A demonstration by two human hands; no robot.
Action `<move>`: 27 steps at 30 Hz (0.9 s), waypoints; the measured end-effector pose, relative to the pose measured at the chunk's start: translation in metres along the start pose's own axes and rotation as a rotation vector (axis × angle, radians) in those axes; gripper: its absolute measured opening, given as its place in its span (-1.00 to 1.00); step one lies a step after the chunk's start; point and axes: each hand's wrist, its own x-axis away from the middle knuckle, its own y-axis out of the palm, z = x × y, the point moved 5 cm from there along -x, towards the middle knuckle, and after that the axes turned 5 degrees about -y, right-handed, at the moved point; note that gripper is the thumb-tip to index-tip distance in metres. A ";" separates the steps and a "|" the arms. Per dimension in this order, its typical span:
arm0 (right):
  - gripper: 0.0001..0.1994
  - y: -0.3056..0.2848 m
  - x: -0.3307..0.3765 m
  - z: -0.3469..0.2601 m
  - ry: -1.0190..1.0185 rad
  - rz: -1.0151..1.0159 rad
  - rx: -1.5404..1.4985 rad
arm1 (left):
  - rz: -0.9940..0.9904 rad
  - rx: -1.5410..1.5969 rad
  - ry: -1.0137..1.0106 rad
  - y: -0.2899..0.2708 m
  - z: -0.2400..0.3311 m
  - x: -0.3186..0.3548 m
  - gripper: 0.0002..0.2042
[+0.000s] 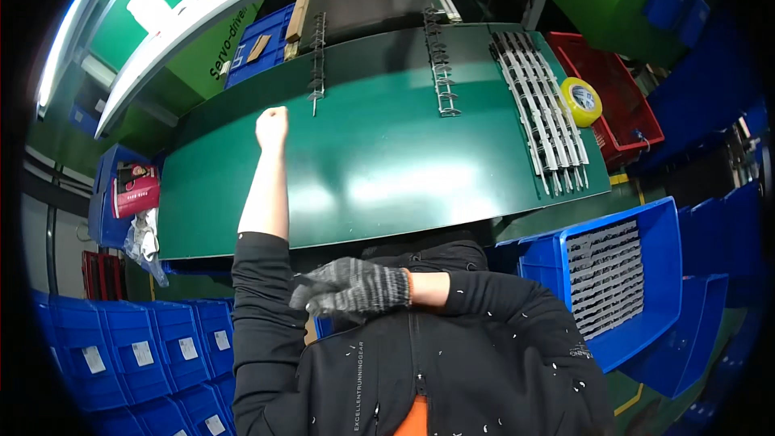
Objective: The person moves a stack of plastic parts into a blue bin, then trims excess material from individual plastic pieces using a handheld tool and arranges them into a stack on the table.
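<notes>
My left hand [272,126] is bare and closed in a fist, stretched out above the green table with no object showing in it. The black left sleeve [262,274] is bunched near the elbow, so the forearm is uncovered. Across my body comes my right hand [355,287] in a grey knitted glove, its fingers curled against that sleeve. Beyond the left fist lies one toothed metal strip [318,64]. Another toothed strip [441,73] is farther right. Several long pale metal strips [545,105] lie side by side at the table's right end.
A yellow tape roll [581,102] sits by the strips, with a red crate [638,117] beyond. Lower right, a blue bin [666,274] holds rows of grey parts. Blue bins [97,347] stand at lower left. A curved white shelf [186,28] crosses above the green table [387,186].
</notes>
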 end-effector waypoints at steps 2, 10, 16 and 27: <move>-0.72 -0.052 0.030 -0.002 -0.069 0.251 0.007 | -0.012 -0.178 0.484 0.064 0.058 0.077 -0.77; -0.59 -0.141 0.193 -0.064 -0.098 1.109 -0.222 | -0.717 -0.571 1.046 0.238 0.074 0.329 -0.32; -0.67 -0.148 0.155 -0.014 0.115 1.052 -0.300 | -0.430 -0.727 0.639 0.197 0.029 0.208 -0.26; -0.74 -0.161 0.093 0.023 0.301 0.884 -0.345 | 0.295 -1.029 -0.943 -0.212 -0.228 0.264 -0.35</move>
